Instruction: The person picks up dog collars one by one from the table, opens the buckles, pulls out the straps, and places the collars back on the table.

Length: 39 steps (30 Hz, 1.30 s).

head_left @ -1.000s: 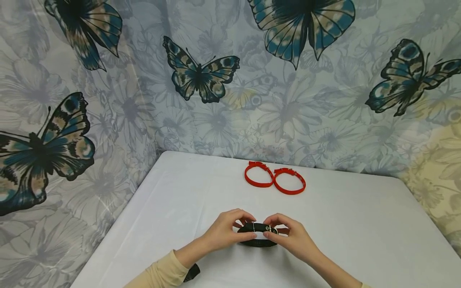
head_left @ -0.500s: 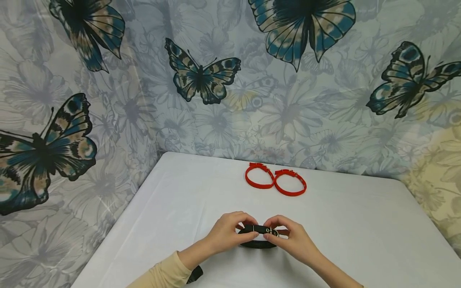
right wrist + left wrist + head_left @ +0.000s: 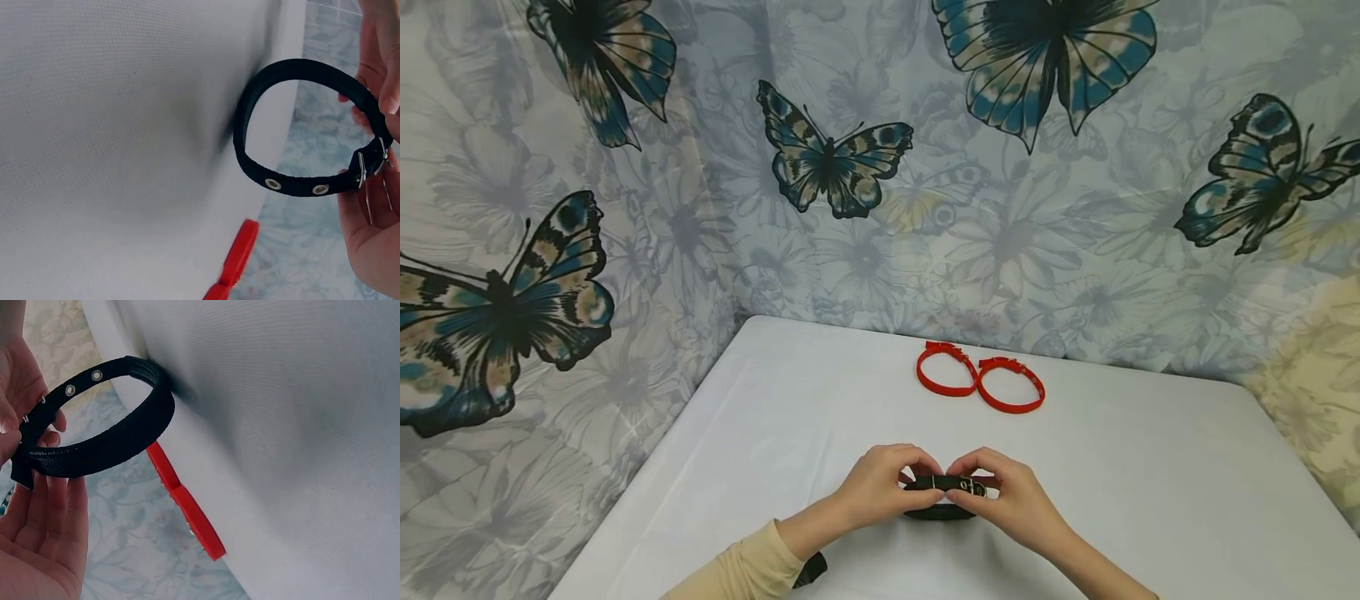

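Pinching black collar (image 3: pixel 953 482) | left grip (image 3: pixel 880 487): thumb-and-fingers narrowed | right grip (image 3: pixel 1017 497): likewise, near buckle (image 3: pixel 362 171)

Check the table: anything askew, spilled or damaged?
Nothing stands out: the left hand and right hand hold the black collar, and the red collars lie side by side. The black item by the left sleeve is too hidden to judge.

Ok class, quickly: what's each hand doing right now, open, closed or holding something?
Left hand: holding the black collar, pinched in its fingers.
Right hand: holding the same collar.
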{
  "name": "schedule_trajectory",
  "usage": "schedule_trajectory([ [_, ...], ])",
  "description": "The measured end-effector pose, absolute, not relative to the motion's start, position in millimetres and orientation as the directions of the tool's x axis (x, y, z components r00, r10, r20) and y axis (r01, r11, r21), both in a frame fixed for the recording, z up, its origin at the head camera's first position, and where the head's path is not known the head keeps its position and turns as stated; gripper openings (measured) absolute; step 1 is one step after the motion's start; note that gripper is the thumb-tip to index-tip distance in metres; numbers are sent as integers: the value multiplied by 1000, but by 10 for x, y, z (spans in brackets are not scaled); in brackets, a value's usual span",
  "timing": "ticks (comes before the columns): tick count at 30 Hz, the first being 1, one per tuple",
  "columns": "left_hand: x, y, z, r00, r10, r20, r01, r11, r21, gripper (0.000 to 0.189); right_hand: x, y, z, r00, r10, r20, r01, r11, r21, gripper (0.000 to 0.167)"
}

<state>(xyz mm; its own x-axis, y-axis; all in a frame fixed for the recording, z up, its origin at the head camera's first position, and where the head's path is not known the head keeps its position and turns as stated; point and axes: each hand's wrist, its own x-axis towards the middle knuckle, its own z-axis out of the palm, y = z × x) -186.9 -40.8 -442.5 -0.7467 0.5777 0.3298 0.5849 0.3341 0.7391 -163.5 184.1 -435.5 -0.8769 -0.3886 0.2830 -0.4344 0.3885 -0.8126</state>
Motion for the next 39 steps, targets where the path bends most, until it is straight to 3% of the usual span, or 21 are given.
schedule_trajectory([
  [21,-1861,-427,-4443,-776,551,306,536,323,780,14,-1613,1840,-4442,-893,-348,285,-415,390,-822,16],
  [39,-1890,-437,-4491,-788,540,295,485,251,838,15,-1597,1840,-4528,-890,-310,335,-421,278,-863,17],
])
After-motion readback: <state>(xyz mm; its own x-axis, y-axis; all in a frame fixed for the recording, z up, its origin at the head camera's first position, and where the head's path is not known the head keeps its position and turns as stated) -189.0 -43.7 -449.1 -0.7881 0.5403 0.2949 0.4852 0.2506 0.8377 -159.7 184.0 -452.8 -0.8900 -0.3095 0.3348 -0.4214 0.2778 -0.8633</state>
